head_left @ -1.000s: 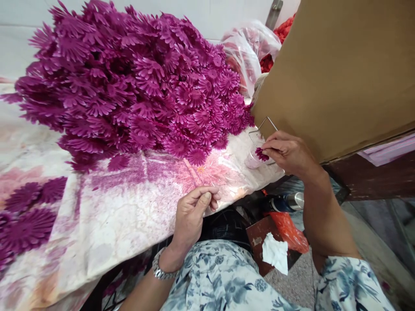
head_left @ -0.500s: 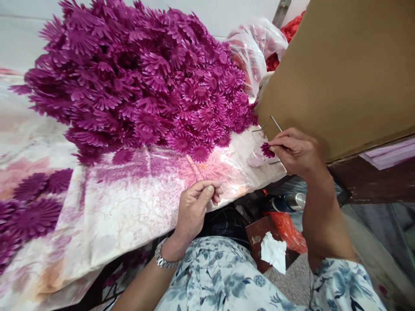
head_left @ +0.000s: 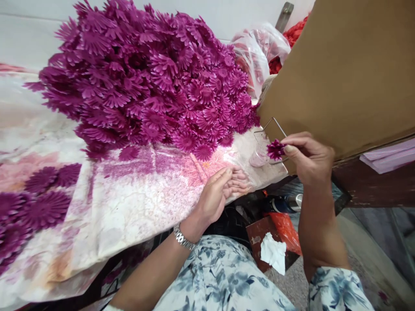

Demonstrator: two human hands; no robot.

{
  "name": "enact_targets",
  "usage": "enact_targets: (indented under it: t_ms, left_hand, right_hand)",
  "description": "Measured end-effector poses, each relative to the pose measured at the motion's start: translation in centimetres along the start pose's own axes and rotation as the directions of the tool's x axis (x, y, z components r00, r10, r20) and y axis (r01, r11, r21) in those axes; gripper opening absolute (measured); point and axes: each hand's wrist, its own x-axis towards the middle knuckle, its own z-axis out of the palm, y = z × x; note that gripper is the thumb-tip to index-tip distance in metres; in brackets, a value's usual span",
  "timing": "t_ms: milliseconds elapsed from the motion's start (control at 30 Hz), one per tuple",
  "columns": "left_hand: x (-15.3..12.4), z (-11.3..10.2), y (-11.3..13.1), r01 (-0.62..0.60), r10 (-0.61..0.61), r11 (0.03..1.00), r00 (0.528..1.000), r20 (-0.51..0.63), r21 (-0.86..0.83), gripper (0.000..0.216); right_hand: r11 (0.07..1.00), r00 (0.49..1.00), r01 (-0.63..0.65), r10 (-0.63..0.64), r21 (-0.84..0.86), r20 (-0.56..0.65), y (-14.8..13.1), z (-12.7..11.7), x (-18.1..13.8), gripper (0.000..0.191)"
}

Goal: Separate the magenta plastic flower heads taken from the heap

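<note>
My right hand (head_left: 308, 155) pinches a small dark purple artificial flower (head_left: 275, 149) between thumb and fingertips. That flower is beside a bent wire frame (head_left: 270, 127) and a small clear cup (head_left: 258, 156) at the table's right corner. My left hand (head_left: 220, 190), with a metal watch on its wrist, is over the front edge of the table, palm turned up and fingers stretched out. I see nothing plainly held in it. A big heap of purple artificial flower heads (head_left: 155, 82) covers the back of the stained tablecloth (head_left: 136, 198).
Larger purple petal pieces (head_left: 45, 209) lie at the left. Behind the heap is a plastic bag (head_left: 261, 47) with red material. A tall cardboard box (head_left: 350, 77) stands at the right. Below the table edge are a dark bottle (head_left: 285, 203), an orange-red bag (head_left: 287, 231) and white paper (head_left: 273, 253).
My left hand has moved right and its curled fingers have opened out. My right hand has shifted slightly right, still pinching the small flower, which has turned more toward me.
</note>
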Motion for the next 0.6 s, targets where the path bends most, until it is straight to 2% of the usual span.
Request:
enact_targets:
  t_ms: [67,133,233,333,400,467,533,600]
  left_hand:
    - [0.4,0.5,0.6,0.092,-0.084,0.987,0.994,0.071,-0.131,0.036]
    - [0.5,0.6,1.2,0.17,-0.144,0.959,0.982,0.123,-0.228,0.048]
    - [0.0,0.0,1.9,0.176,-0.158,0.925,0.984,0.079,-0.336,0.051]
    - [-0.9,-0.8,1.7,0.04,-0.106,0.915,0.984,-0.144,-0.402,0.04]
    - [-1.4,-1.4,1.6,-0.098,-0.033,0.913,0.95,-0.312,-0.395,0.034]
    - [-1.9,-2.1,1.7,-0.21,0.056,0.917,0.909,-0.413,-0.339,0.03]
    - [-2.4,-2.9,2.1,-0.28,0.137,0.925,0.877,-0.46,-0.258,0.033]
    - [-3.0,-3.8,2.7,-0.333,0.216,0.926,0.854,-0.472,-0.179,0.042]
  right_hand:
    - [0.994,0.995,-0.019,0.008,0.108,0.102,-1.7,1.6,-1.2,0.006]
    - [0.985,0.97,0.022,-0.062,0.169,0.234,-3.0,3.7,-2.6,0.007]
    - [0.974,0.92,0.204,-0.224,0.094,0.323,-4.2,7.2,-4.6,0.012]
    - [0.915,0.881,0.387,-0.331,-0.112,0.34,-4.9,10.4,-6.2,0.016]
    - [0.886,0.866,0.435,-0.363,-0.159,0.345,-5.6,11.9,-6.9,0.019]
    - [0.891,0.854,0.442,-0.383,-0.105,0.351,-6.4,12.6,-7.3,0.022]
    - [0.903,0.851,0.43,-0.406,0.0,0.334,-7.0,12.6,-7.4,0.026]
    - [0.925,0.893,0.374,-0.379,0.07,0.242,-7.3,12.3,-7.4,0.031]
